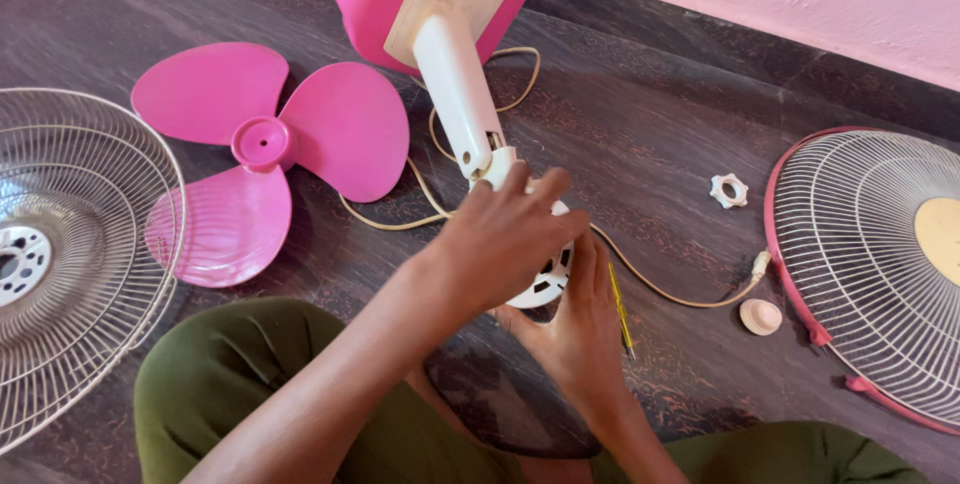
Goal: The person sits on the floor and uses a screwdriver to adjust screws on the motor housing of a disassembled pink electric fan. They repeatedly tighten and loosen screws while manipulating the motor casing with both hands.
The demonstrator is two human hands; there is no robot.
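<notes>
1. Head view, centre of the frame: the left hand (505, 234) lies clasped over the white plastic fan motor housing (540, 284).
2. The right hand (580, 329) cups the housing from below, fingers closed on a thin yellow screwdriver (620, 306).
3. Upper left: a pink three-bladed plastic fan blade (262, 149) lies on the dark floor (650, 114).
</notes>
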